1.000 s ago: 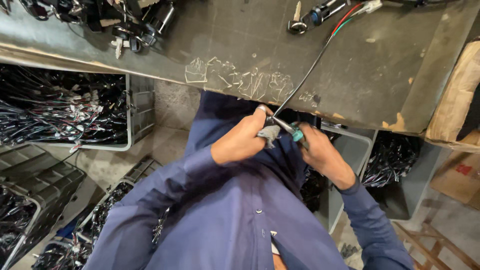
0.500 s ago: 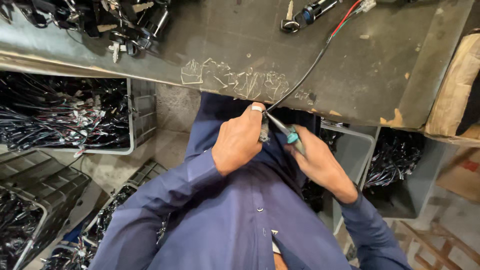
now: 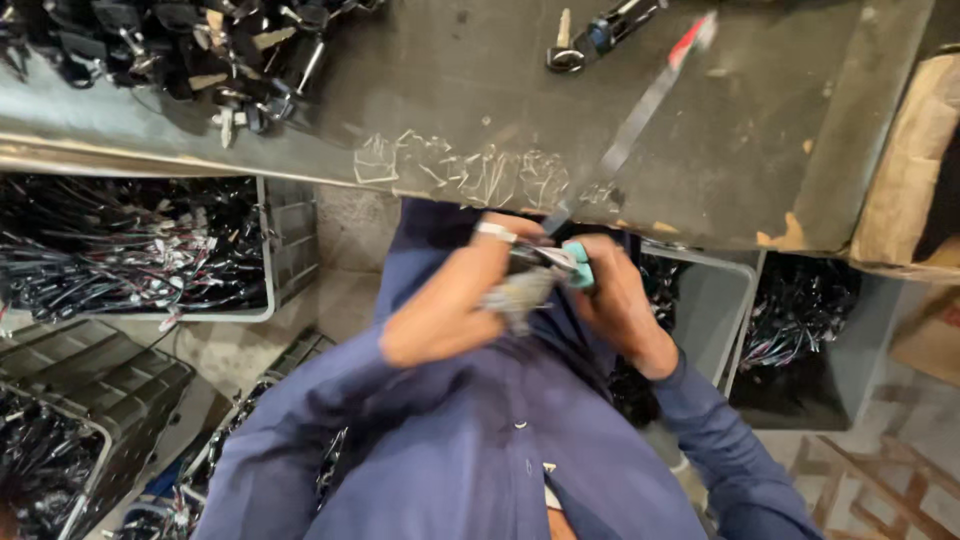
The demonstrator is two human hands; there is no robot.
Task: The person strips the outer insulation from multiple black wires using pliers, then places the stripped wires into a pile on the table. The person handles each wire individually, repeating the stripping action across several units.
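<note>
My workbench (image 3: 760, 150) is dark and scuffed. At its far left corner lies a heap of black connectors (image 3: 190, 50); near the far edge a small metal tool (image 3: 590, 35); clear tape scraps (image 3: 460, 175) along the near edge.

Compared with the earlier views, the left hand (image 3: 450, 310) has drawn down toward the chest, the right hand (image 3: 615, 300) has closed in beside it, and the thin red-tipped black cable (image 3: 640, 110) now appears motion-blurred across the surface.

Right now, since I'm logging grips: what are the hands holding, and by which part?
The right hand holds a teal-handled tool by its handle; the left hand pinches the cable near its end.
</note>
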